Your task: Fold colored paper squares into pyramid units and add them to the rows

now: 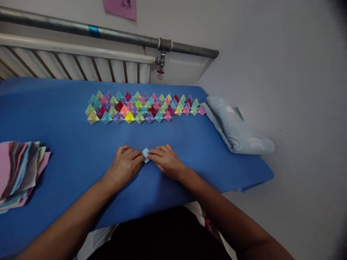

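Note:
A small light-blue folded paper piece [146, 154] lies on the blue table cover [67, 144] between my hands. My left hand [125, 164] pinches its left side with curled fingers. My right hand [166, 161] presses its right side, fingers curled together. Both hands rest on the cover near its front edge. Most of the paper piece is hidden under my fingertips.
Several rows of folded paper pieces [141, 107] in many colours lie farther back. A fanned stack of coloured paper sheets [18, 173] sits at the left. A folded pale-blue cloth [238, 130] lies at the right edge. A radiator [76, 66] and pipe [108, 34] run along the wall.

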Demonstrator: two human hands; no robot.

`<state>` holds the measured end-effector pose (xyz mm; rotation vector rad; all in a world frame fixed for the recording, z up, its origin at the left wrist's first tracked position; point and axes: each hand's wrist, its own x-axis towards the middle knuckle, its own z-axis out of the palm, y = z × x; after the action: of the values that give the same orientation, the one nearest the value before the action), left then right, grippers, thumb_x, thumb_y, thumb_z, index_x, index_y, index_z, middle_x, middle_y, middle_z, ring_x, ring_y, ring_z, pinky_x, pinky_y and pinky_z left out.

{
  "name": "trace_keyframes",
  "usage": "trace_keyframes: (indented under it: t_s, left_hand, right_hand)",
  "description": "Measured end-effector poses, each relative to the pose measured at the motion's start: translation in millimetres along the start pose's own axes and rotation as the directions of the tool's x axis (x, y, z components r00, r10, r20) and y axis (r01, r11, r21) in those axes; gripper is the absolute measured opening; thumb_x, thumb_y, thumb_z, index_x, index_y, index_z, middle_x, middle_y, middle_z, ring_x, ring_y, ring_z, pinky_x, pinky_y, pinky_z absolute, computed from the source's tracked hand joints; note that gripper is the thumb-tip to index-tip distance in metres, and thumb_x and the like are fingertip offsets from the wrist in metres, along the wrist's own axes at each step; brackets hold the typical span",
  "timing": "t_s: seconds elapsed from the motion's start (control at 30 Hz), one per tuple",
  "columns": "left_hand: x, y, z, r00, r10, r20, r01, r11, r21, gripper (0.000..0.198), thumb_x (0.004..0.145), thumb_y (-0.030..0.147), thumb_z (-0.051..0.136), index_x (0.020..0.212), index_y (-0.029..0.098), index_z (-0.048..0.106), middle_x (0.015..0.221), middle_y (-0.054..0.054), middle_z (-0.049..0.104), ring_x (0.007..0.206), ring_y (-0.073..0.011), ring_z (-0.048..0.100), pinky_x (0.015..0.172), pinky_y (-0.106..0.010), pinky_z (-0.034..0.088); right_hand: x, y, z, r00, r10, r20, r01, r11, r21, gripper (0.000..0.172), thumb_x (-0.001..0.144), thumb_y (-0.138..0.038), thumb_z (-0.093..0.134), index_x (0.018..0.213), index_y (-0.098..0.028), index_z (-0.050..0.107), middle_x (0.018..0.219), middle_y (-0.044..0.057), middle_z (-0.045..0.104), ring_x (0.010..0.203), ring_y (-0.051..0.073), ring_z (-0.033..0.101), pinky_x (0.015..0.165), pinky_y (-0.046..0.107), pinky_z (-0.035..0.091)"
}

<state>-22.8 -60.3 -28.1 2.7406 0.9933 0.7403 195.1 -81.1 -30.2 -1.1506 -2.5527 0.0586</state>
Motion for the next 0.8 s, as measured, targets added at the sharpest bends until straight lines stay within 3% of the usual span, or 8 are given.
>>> trace_keyframes:
  t_s: [0.23,0.4,0.6,0.8]
  left_hand:
    - [-2,1,5.5,0.997,0.080,-0.002,-0.080,0.996,0.041,0.024,0.096,0.015,0.044,0.095,0.021,0.068,0.112,-0.008,0.072,0.092,-0.0211,0.064,0.094,-0.043,0.037]
    - [2,-3,3.1,0.996,0.070,0.060,-0.071,0.997,0.023,0.022,0.093,0.015,0.047,0.100,0.023,0.067,0.120,-0.007,0.070,0.094,-0.0219,0.063,0.092,-0.043,0.037]
    - [8,-9,0.5,0.986,0.070,0.154,-0.068,0.998,-0.015,0.022,0.091,0.015,0.048,0.101,0.022,0.065,0.119,-0.007,0.070,0.098,-0.0236,0.061,0.088,-0.041,0.037]
    - [8,-8,1.3,0.990,0.066,0.128,-0.064,0.998,-0.021,0.021,0.090,0.013,0.048,0.101,0.021,0.064,0.120,-0.007,0.070,0.097,-0.0230,0.062,0.088,-0.040,0.036]
  right_hand:
    - [0,3,4,1.000,-0.023,-0.008,0.023,1.000,-0.011,0.027,0.098,-0.018,0.047,0.114,-0.022,0.068,0.120,0.007,0.070,0.103,0.021,0.053,0.084,0.037,0.036]
    - [1,6,5,0.999,-0.020,0.036,0.019,1.000,0.021,0.026,0.096,-0.016,0.049,0.113,-0.023,0.068,0.121,0.008,0.069,0.106,0.021,0.051,0.086,0.037,0.036]
    - [1,6,2,0.999,0.024,0.036,-0.028,0.995,0.092,0.027,0.094,-0.014,0.052,0.115,-0.023,0.066,0.121,0.006,0.069,0.104,0.020,0.052,0.088,0.036,0.035]
    - [-3,-1,0,0.994,0.105,-0.028,-0.101,0.989,0.109,0.019,0.096,-0.020,0.052,0.108,-0.019,0.066,0.111,0.006,0.073,0.099,0.021,0.056,0.086,0.035,0.035]
